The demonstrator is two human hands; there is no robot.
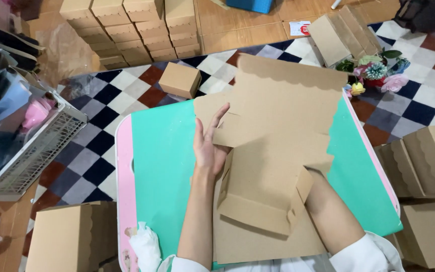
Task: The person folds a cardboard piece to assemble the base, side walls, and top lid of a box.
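Note:
A flat brown cardboard box blank [283, 106] with scalloped edges lies on the green table top [162, 166]. Its near panels are folded up into a partly formed box [260, 184]. My left hand [208, 142] is flat with fingers apart, pressing against the left side flap of the blank. My right forearm [331, 214] reaches under the raised cardboard, and my right hand is hidden behind it.
The small table has a pink rim [125, 191]. A closed small box [179, 79] sits on the checkered floor beyond it, with stacks of boxes [132, 27] further back. Artificial flowers [376, 73], flat blanks [336, 35], folded boxes [424, 161] on the right, a white basket [36, 146] left.

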